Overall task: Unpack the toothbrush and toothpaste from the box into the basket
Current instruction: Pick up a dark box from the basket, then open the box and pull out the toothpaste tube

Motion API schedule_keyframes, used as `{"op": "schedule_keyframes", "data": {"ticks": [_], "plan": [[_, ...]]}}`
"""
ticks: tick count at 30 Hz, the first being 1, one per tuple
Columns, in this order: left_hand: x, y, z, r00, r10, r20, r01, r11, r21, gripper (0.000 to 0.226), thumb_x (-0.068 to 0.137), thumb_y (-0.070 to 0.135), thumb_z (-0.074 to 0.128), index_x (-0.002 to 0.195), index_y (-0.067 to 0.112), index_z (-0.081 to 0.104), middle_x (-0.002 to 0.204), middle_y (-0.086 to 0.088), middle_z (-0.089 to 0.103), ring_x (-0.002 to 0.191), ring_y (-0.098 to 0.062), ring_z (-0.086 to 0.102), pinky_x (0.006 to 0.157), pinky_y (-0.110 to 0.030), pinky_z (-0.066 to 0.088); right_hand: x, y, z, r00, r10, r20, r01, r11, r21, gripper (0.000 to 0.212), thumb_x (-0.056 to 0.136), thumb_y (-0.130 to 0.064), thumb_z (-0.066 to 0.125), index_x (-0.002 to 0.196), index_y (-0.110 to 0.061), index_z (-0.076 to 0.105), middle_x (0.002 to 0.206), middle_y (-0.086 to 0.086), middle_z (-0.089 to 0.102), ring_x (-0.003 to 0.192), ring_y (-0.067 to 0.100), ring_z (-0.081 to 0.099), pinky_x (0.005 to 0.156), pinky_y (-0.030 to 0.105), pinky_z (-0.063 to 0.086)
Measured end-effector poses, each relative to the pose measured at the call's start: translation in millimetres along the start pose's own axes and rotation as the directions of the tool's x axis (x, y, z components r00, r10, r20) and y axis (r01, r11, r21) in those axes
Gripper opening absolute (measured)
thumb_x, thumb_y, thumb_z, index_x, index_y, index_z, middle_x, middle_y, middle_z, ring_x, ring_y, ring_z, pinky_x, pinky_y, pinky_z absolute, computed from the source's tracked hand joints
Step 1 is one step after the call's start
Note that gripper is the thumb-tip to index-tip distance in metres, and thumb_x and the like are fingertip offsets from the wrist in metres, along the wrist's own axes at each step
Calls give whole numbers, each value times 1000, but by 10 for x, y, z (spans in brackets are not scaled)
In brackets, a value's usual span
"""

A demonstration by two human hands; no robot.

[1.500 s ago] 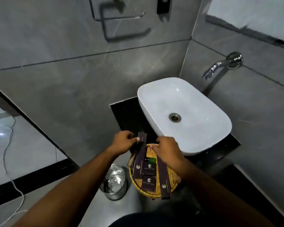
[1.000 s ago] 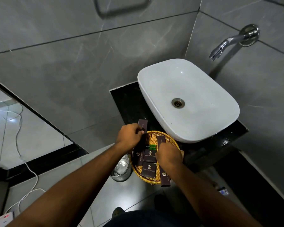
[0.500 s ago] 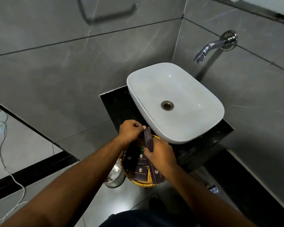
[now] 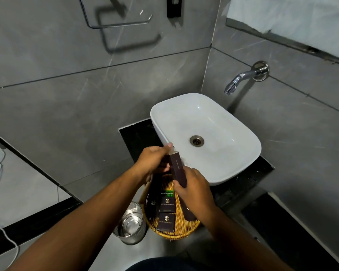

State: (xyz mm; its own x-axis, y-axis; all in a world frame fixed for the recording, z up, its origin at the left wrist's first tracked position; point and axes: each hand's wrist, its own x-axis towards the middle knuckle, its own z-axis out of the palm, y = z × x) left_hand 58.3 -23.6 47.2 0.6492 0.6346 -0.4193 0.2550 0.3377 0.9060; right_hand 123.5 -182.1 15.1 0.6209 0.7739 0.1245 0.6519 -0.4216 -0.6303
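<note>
I hold the long dark dental kit box point(image 4: 178, 169) up above the woven basket point(image 4: 186, 230), tilted so its top end leans toward the white washbasin point(image 4: 223, 122) on the far side. My right hand point(image 4: 194, 189) is wrapped round the lower end of the box, fingers clenched on its narrow sides, and my left hand point(image 4: 155, 163) pinches the top end, thumb and fingertips closed right at the flap. The toothbrush and toothpaste are not in sight; I judge they are inside the box, and the end looks shut or barely lifted, though I cannot tell for sure. This is thin card, light and easily crushed, so I would grip it by the edges near the bottom instead of squeezing the broad faces, and work the flap with my fingertips. The contents should be light and stiff enough to slide out once the end is open, so tipping the box over the basket is likely the gentlest way. The basket below already holds other dark packets: two small square boxes point(image 4: 166, 213) and more long ones lying across the weave. A steel bin point(image 4: 130, 225) stands on the floor just left of the basket.
</note>
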Motion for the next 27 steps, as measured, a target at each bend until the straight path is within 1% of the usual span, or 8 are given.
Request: {"op": "schedule_keyframes", "data": {"ticks": [3, 7, 9, 12, 15, 20, 24, 27], "plan": [[-164, -69, 1, 989, 71, 127, -85, 991, 103, 32, 76, 38, 77, 77, 9, 63, 62, -3, 68, 54, -11, 65, 50, -23, 53, 51, -25, -18, 1000, 10, -26, -9, 999, 51, 43, 83, -42, 64, 119, -21, 56, 104, 0, 65, 93, 15, 61, 76, 28, 54], [-255, -70, -12, 989, 145, 36, -149, 979, 139, 22, 82, 19, 71, 75, 6, 55, 60, -11, 55, 42, -11, 50, 36, -17, 37, 148, -62, -100, 998, 56, 36, -62, 979, 192, 37, 81, -45, 67, 110, -22, 64, 89, -8, 66, 82, 11, 62, 67, 27, 54], [-290, -6, -52, 985, 167, 52, -172, 977, 123, 23, 84, 14, 69, 69, 4, 54, 56, -6, 58, 42, -9, 55, 37, -17, 40, 260, -100, -226, 989, 150, 16, -146, 926, 349, 30, 83, -41, 68, 107, -23, 67, 84, -15, 63, 78, 4, 63, 62, 18, 50], [-344, 60, -85, 973, 194, 127, -213, 965, 154, 17, 86, 13, 68, 79, -2, 64, 66, -7, 67, 54, -11, 66, 47, -18, 48, 524, -211, -469, 968, 251, 5, -220, 841, 494, 24, 85, -34, 67, 106, -21, 68, 95, 0, 70, 83, 19, 69, 65, 30, 57], [-367, 94, -51, 954, 242, 176, -271, 949, 161, 20, 85, 12, 69, 67, 21, 70, 60, 4, 69, 55, -9, 66, 49, -17, 49, 734, -384, -647, 970, 186, 154, -239, 823, 515, 20, 86, -23, 66, 105, -17, 67, 86, 3, 69, 66, 18, 66, 42, 21, 46], [-411, 148, -6, 927, 296, 231, -343, 917, 202, 23, 84, 11, 69, 69, 28, 73, 64, 8, 72, 62, -4, 67, 56, -16, 50, 862, -502, -709, 931, 147, 334, -286, 864, 414, 12, 83, -10, 56, 84, -15, 67, 65, 1, 63, 50, 11, 55, 37, 20, 38], [-392, 109, -27, 941, 278, 194, -309, 937, 160, 8, 84, 19, 69, 78, 23, 70, 75, -1, 71, 69, -12, 68, 60, -22, 53, 886, -424, -695, 897, 219, 383, -416, 711, 567, 14, 86, -2, 52, 86, -3, 66, 73, 17, 62, 45, 13, 53, 39, 22, 44], [-398, 3, -77, 951, 150, 272, -179, 980, 86, 4, 85, 23, 68, 87, 20, 68, 82, -7, 75, 70, -19, 71, 59, -27, 56, 908, -386, -677, 889, 269, 371, -458, 540, 706, 11, 88, -2, 56, 87, -1, 67, 68, 15, 61, 40, 10, 52, 40, 21, 48]]}}
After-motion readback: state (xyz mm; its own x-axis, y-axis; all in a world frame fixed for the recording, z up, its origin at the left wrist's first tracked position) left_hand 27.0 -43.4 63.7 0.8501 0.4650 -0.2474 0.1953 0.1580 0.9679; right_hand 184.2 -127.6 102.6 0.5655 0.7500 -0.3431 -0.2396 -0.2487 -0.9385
